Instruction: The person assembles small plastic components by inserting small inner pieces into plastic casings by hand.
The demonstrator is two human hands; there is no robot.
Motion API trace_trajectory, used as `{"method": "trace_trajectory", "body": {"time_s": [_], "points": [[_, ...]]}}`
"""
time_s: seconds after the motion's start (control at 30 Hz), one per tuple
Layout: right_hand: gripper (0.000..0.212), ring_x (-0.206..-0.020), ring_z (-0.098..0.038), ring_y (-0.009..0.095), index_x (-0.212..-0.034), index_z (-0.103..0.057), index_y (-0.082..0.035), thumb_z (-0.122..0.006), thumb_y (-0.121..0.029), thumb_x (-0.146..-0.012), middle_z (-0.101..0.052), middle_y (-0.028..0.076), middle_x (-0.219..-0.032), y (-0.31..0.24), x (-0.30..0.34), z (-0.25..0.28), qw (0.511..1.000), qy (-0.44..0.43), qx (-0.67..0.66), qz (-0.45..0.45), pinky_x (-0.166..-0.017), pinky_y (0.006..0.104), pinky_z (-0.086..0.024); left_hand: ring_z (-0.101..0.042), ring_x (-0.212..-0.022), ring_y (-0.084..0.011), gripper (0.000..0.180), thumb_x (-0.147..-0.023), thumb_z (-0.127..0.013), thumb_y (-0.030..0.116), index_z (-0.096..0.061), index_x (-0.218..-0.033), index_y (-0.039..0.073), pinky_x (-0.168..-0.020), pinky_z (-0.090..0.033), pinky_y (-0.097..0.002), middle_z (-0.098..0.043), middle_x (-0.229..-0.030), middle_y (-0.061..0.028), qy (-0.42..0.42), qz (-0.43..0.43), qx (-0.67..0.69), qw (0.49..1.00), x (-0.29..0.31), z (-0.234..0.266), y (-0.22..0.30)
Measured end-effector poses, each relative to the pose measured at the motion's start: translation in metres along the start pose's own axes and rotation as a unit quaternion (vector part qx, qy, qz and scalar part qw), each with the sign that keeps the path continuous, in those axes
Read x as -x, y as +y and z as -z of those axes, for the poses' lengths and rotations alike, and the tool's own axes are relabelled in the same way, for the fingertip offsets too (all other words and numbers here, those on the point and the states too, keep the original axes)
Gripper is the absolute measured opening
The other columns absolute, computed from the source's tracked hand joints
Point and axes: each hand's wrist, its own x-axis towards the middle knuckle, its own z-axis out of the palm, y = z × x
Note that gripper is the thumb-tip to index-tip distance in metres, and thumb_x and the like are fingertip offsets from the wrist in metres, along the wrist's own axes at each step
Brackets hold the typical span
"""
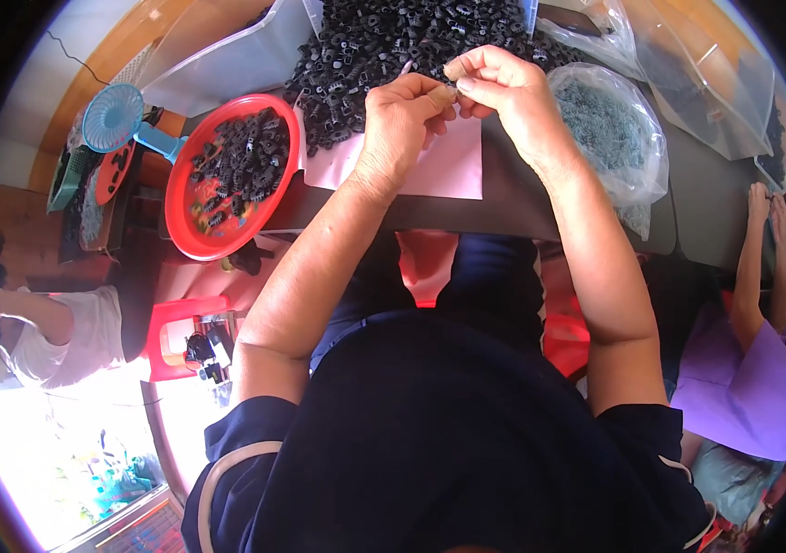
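Note:
Above the table's near side, my left hand (399, 118) and my right hand (510, 100) meet fingertip to fingertip. Both are closed in a pinch, and whatever sits between the fingers is too small and covered to make out. Just beyond them spreads a large heap of small black plastic parts (356, 55), clip-like in shape. Beneath my hands lies a pink sheet (453, 170), partly under the heap. Left of my left hand, a red basin (293, 157) holds more black parts. Beside my right wrist stands a clear plastic bag (653, 161) of small grey-green pieces.
A translucent bin (227, 69) stands at the back left, near a light-blue handheld fan (109, 118). More clear plastic bags (706, 101) lie at the back right. Another person in purple (748, 378) works at right; one in white (89, 332) is at left.

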Motion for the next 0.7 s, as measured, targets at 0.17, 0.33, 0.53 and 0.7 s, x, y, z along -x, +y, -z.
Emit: {"method": "trace_trajectory", "body": {"time_s": [0.17, 0.33, 0.53, 0.7], "points": [[0.018, -0.077, -0.061, 0.010, -0.105, -0.064, 0.000, -0.062, 0.000, -0.087, -0.066, 0.004, -0.087, 0.0062, -0.0032, 0.0005, 0.999, -0.018, 0.019, 0.036, -0.072, 0.0249, -0.052, -0.056, -0.054, -0.0096, 0.013, -0.089, -0.066, 0.011, -0.066, -0.088, -0.002, -0.045, -0.038, -0.0208, -0.065, -0.071, -0.0074, 0.001, 0.032, 0.055, 0.998, -0.0033, 0.0053, -0.0002], [0.022, -0.081, -0.061, 0.011, -0.104, -0.064, 0.001, -0.063, 0.003, -0.083, -0.066, 0.005, -0.090, 0.0039, -0.0021, -0.0034, 0.996, 0.002, 0.062, 0.065, -0.076, 0.0245, -0.050, -0.055, -0.054, -0.0098, 0.013, -0.088, -0.066, 0.011, -0.066, -0.087, -0.002, -0.045, -0.038, -0.0210, -0.065, -0.070, -0.0078, 0.016, 0.045, 0.088, 0.995, -0.0040, 0.0071, -0.0006], [0.022, -0.080, -0.062, 0.011, -0.104, -0.064, -0.001, -0.064, 0.000, -0.082, -0.066, 0.005, -0.088, 0.0042, -0.0025, 0.0036, 0.999, -0.010, 0.041, 0.015, -0.075, 0.0248, -0.048, -0.055, -0.054, -0.0098, 0.015, -0.089, -0.066, 0.013, -0.066, -0.087, -0.002, -0.045, -0.038, -0.0207, -0.065, -0.070, -0.0075, 0.008, 0.048, 0.088, 0.995, -0.0012, 0.0054, 0.0028], [0.021, -0.076, -0.062, 0.012, -0.103, -0.064, -0.001, -0.064, 0.000, -0.081, -0.067, 0.005, -0.085, 0.0008, -0.0024, 0.0057, 1.000, 0.013, 0.005, 0.011, -0.073, 0.0247, -0.047, -0.055, -0.051, -0.0091, 0.018, -0.088, -0.067, 0.017, -0.067, -0.085, -0.001, -0.042, -0.038, -0.0208, -0.064, -0.067, -0.0063, 0.004, -0.014, 0.037, 0.999, -0.0013, 0.0009, 0.0005]]}}
